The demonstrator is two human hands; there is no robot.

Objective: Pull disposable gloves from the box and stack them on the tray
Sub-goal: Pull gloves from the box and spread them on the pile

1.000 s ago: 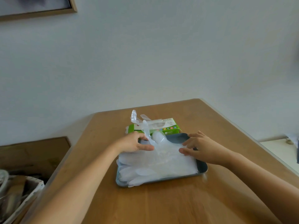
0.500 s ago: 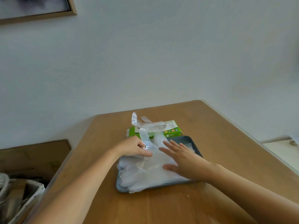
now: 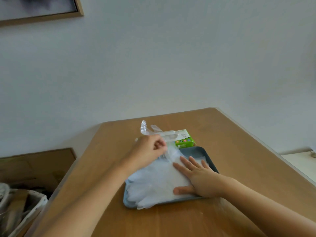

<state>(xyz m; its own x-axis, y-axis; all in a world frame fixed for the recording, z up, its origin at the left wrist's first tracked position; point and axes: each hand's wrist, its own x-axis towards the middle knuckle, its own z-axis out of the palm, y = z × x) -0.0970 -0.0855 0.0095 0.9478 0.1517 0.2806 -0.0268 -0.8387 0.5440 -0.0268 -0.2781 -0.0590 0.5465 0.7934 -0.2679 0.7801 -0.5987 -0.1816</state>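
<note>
The left hand [image 3: 150, 149] covers the near left end of the glove box [image 3: 183, 140]. The box's printing is too small to read. The stack of gloves [image 3: 153, 183] hides most of the tray [image 3: 207, 155] floor. The picture frame [image 3: 51, 15] and basket [image 3: 25, 212] are cut off by the left edge.

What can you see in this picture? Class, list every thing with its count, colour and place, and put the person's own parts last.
Table: one, brown wood, centre.
Tray: one, grey-blue, on the table, near side.
Glove stack: one pile, clear white, on the tray.
Glove box: one, green and white, behind the tray, a glove sticking out of the top.
Picture frame: one, wooden, wall, top left.
Basket: one, pale, bottom left, contents unclear.
Left hand: one, pinching a glove by the box.
Right hand: one, flat on the glove stack.
</note>
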